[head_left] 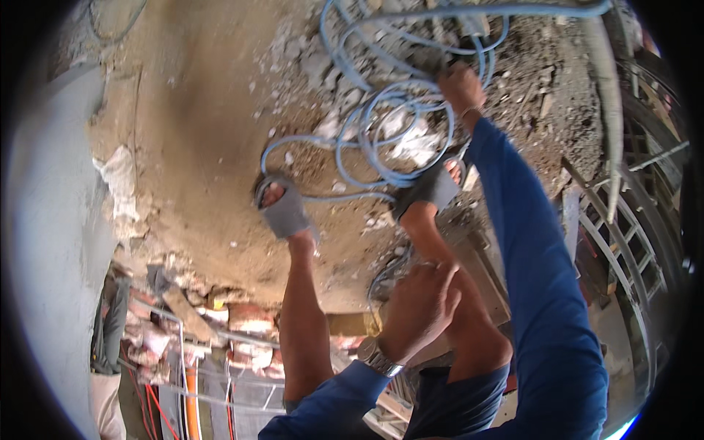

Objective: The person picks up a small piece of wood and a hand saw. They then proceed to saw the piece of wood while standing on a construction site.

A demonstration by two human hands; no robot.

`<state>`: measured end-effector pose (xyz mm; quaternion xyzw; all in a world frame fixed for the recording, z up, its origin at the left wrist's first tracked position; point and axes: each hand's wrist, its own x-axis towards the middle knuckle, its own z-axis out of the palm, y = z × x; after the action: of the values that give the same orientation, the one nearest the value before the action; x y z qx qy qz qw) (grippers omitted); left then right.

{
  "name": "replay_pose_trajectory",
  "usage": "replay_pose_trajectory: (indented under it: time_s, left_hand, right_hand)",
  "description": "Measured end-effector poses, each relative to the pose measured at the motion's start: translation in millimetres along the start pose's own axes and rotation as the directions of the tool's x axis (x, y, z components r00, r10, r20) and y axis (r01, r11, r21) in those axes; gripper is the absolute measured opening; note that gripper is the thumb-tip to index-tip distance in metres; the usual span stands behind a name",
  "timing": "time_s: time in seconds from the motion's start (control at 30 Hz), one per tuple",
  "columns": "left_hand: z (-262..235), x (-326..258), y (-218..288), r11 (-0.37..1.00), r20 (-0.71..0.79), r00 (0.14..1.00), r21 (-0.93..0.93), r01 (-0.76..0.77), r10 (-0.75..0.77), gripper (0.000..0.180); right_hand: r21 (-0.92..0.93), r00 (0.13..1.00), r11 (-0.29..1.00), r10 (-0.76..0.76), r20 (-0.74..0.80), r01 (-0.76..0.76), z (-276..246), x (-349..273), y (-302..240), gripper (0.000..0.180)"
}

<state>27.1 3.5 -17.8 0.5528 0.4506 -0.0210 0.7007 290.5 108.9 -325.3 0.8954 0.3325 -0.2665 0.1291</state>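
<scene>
Bright daylight, soft shadows, strong fisheye bending, black vignetted corners.

Sunlit dirt floor (205,110) with rubble, grey wall (44,220), broken bricks (249,319), metal grille (631,249).

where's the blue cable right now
In the head view, the blue cable lies in loops on the dirt floor ahead, upper centre, gripped by the right hand.

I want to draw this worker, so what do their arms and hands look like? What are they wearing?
Both arms wear long, bright blue sleeves. The left hand is bare, with a silver metal wristwatch at the cuff. The right hand is bare too, with a thin bangle at the wrist. No gloves on either hand.
</scene>
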Motion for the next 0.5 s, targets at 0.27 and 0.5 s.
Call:
replay_pose_trajectory:
  time_s: [0.27,0.5]
  left_hand:
    - [-5.1,16.5,12.2,0.989,-0.034,0.995,0.125,-0.084,0.089,0.034]
    - [13.3,31.2,6.2,0.975,-0.015,0.986,0.148,-0.163,0.167,0.031]
  right_hand:
    - [0.147,0.999,0.989,0.008,0.047,-0.015,-26.3,-85.7,-13.1,0.028]
    - [0.544,0.888,0.740,-0.156,-0.433,0.395,-75.0,-160.8,-1.2,0.016]
